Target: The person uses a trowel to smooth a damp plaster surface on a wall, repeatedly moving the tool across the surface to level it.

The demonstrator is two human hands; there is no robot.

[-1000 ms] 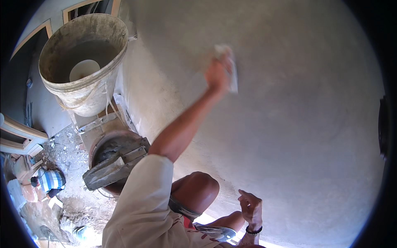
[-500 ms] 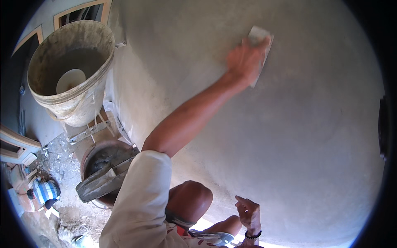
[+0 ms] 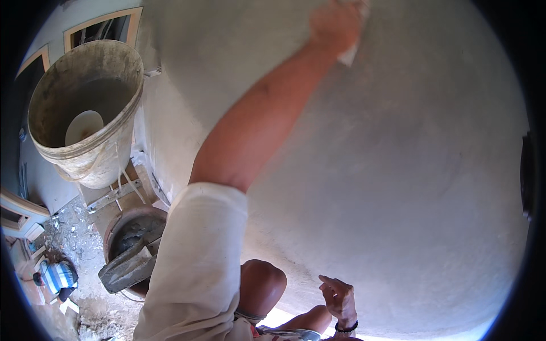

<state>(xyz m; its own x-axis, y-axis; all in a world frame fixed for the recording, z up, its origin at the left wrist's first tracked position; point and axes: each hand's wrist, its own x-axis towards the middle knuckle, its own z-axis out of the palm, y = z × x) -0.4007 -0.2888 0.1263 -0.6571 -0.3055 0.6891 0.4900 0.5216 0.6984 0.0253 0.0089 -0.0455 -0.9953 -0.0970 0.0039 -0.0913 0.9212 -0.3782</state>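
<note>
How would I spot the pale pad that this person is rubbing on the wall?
Start at the big grey plastered wall that fills most of the view. Follow the raised arm to the left hand at the top edge. The pad is the small whitish piece showing under that hand, lighter than the plaster around it.

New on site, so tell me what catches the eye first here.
A bare arm stretches up the middle, the left hand pressing a pale pad against the big grey plastered wall. At upper left hangs a grimy bucket with a white bowl inside. At the bottom edge the right hand is half open, holding nothing.
</note>
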